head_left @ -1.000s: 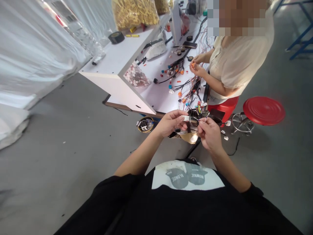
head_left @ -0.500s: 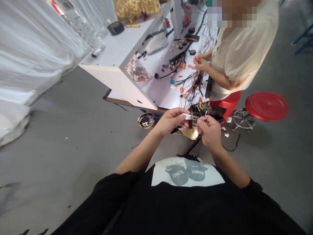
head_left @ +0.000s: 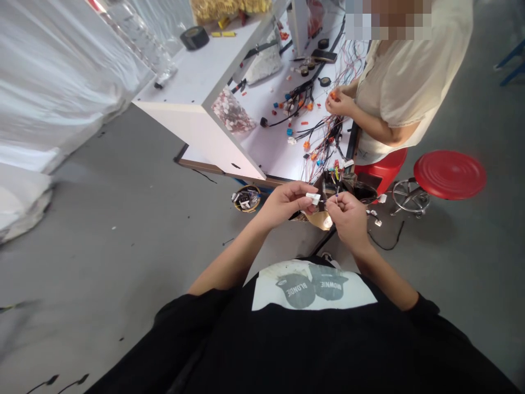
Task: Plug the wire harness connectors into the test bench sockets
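Between the thumb and fingers of my left hand (head_left: 287, 202) is a white plug connector (head_left: 313, 197), held level just off the bench's near edge. My right hand (head_left: 348, 219) pinches a thin wire (head_left: 337, 196) close to the connector's right side. Fingers of both hands nearly meet, and whether the wire's end enters the connector is too small to tell. Just beyond my hands lies a bundle of wires with coloured connectors (head_left: 337, 171), partly covered by my fingers.
A co-worker (head_left: 394, 93) at the bench's right side handles an orange connector (head_left: 333, 96). Wire harnesses (head_left: 328, 134) spread over the white bench (head_left: 262, 156). A red stool (head_left: 450, 174) stands at right; a small basket (head_left: 247, 198) of parts sits below the bench. Black tape (head_left: 194, 38) rests on the shelf.
My right hand has moved slightly left, closer to the white connector, which has turned a little in my left hand. The co-worker's hands have come together around the orange connector.
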A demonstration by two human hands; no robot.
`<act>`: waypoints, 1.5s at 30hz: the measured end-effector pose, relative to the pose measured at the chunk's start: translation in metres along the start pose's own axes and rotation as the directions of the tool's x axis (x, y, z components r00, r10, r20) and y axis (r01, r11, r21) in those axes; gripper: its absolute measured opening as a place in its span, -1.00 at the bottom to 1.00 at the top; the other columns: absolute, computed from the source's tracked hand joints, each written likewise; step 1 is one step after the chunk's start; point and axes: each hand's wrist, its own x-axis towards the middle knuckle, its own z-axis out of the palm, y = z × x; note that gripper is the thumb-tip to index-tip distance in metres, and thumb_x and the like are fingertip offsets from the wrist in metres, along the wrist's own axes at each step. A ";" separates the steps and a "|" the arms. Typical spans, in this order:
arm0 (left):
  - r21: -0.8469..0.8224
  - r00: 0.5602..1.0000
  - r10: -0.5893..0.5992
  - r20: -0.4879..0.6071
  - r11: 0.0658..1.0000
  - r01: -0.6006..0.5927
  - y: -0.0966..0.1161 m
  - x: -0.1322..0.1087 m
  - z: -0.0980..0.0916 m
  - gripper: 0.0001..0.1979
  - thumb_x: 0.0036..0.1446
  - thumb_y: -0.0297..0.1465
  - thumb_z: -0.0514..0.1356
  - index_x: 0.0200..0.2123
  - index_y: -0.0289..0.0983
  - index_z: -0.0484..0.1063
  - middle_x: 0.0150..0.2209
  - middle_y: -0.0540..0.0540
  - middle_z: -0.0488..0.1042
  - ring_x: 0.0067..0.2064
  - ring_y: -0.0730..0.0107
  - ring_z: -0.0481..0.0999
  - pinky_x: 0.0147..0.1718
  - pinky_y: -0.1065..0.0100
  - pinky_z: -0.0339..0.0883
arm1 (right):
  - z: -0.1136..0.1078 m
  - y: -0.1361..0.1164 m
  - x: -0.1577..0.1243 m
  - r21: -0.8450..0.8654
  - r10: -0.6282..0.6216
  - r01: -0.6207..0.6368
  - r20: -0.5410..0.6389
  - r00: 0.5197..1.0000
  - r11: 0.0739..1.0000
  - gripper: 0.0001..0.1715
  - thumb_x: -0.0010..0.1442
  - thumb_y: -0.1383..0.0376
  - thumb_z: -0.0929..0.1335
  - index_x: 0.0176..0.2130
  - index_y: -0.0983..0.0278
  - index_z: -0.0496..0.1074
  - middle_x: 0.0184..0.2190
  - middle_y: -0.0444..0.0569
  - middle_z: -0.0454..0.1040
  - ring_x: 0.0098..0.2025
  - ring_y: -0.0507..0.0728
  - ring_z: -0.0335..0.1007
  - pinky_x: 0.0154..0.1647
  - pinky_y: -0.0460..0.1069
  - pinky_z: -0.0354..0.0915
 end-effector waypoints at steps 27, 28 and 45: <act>-0.151 0.989 -0.112 -0.095 0.984 0.097 -0.026 -0.019 -0.007 -0.66 -0.13 -0.30 0.35 -0.29 -0.38 0.44 -0.48 -0.10 0.52 -0.47 0.42 0.50 -0.42 0.38 0.41 | 0.016 0.000 -0.010 -0.162 -0.012 0.028 0.096 0.995 0.986 -0.80 0.06 0.22 0.30 -0.49 0.31 0.33 -0.66 -0.20 0.24 -0.62 -0.06 0.03 -0.57 -0.13 0.02; -0.176 0.988 -0.115 -0.100 0.980 0.096 -0.027 -0.021 -0.006 -0.66 -0.13 -0.31 0.36 -0.29 -0.38 0.44 -0.48 -0.10 0.52 -0.46 0.42 0.51 -0.41 0.39 0.41 | 0.017 0.000 -0.011 -0.167 -0.019 0.036 0.102 0.995 0.985 -0.80 0.05 0.22 0.30 -0.49 0.31 0.32 -0.66 -0.19 0.25 -0.61 -0.06 0.04 -0.57 -0.13 0.02; -0.443 0.924 -0.221 -0.311 0.894 0.064 -0.030 -0.057 0.011 -0.63 -0.24 -0.34 0.41 -0.33 -0.38 0.43 -0.51 -0.05 0.50 -0.51 0.48 0.48 -0.45 0.44 0.38 | 0.026 0.001 -0.021 -0.267 -0.078 0.152 0.266 0.961 0.952 -0.81 0.04 0.24 0.28 -0.52 0.29 0.32 -0.64 -0.17 0.27 -0.57 -0.02 0.09 -0.53 -0.12 0.02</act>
